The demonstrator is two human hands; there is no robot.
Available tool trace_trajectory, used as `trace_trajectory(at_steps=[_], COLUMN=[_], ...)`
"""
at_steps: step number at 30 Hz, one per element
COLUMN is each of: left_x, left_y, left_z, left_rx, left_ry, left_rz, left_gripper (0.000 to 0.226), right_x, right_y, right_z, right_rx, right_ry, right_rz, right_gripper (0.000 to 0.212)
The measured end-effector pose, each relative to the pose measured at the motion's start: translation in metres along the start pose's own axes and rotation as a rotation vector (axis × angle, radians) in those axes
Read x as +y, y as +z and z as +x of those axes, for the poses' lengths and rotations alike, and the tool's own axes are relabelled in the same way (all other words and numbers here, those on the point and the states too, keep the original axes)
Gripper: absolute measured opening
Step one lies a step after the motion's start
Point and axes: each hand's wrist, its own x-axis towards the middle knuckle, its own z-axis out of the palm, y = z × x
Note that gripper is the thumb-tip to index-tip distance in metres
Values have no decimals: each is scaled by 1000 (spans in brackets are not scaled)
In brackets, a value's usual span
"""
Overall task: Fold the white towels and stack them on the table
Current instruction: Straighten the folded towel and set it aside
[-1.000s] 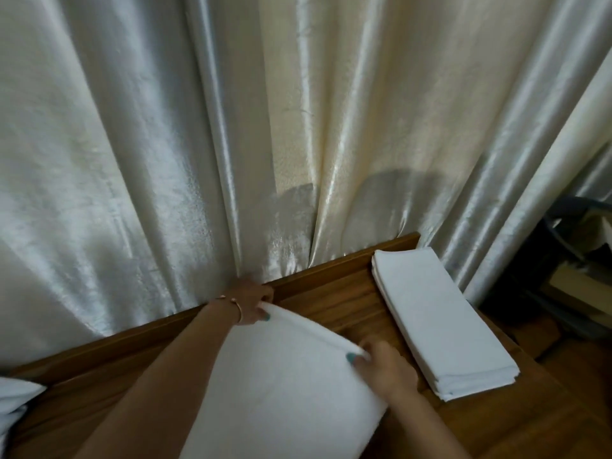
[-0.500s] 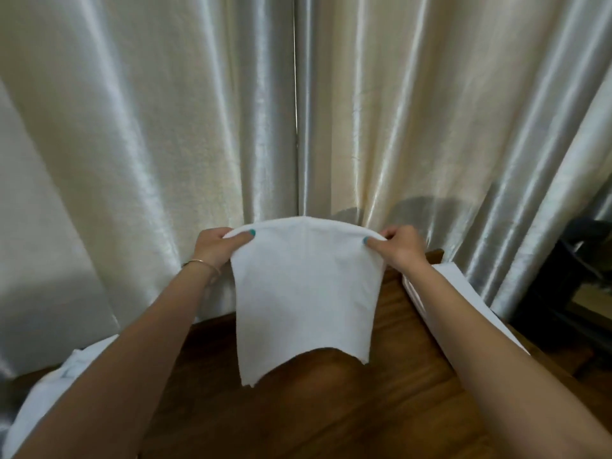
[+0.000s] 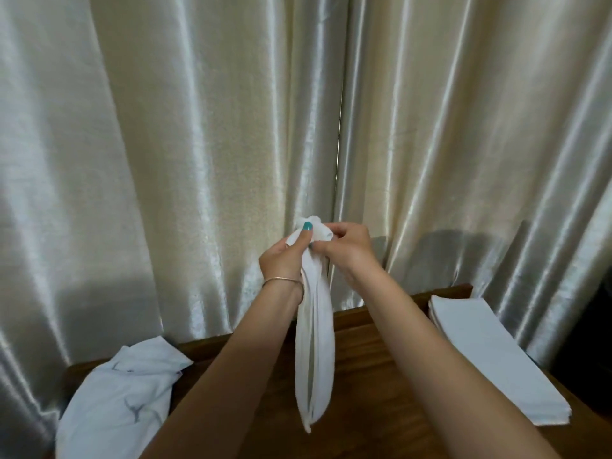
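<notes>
A white towel (image 3: 314, 352) hangs doubled lengthwise above the wooden table (image 3: 381, 392), its lower end just over the tabletop. My left hand (image 3: 284, 256) and my right hand (image 3: 347, 246) meet at its top edge, both pinching the gathered corners together. A neat stack of folded white towels (image 3: 490, 356) lies at the table's right end. A loose heap of unfolded white towels (image 3: 122, 399) sits at the left end.
Shiny cream curtains (image 3: 231, 144) hang right behind the table's back edge. Dark furniture (image 3: 596, 342) stands beyond the table's right end.
The towel was lifted off the table and held spread between both hands. Now my hands have come together, and the towel hangs folded in half as a narrow strip.
</notes>
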Motion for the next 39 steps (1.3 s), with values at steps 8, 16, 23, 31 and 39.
trace_trajectory(at_steps=[8,16,23,31,39], left_x=[-10,0,-4,2,17], left_y=[-9,5,-14,-36,-51], left_z=[-12,-19,-8,-2,4], left_rx=[-231,-240,-269,-378,-253], left_ry=[9,94,212,330,484], left_rz=[-122,-147,103,366,503], left_gripper=[26,36,24,19,19], right_x=[4,-4,-18,-17,-15], right_y=[1,2,-29,-91,-98], right_z=[-13,-22,-26,-6,2], right_rx=[108,75,-222,-317,-439], right_ry=[-77,-258,-280,-346,-294], right_rz=[20,-90,-116,-772,-722], right_gripper=[22,20,29,25,20])
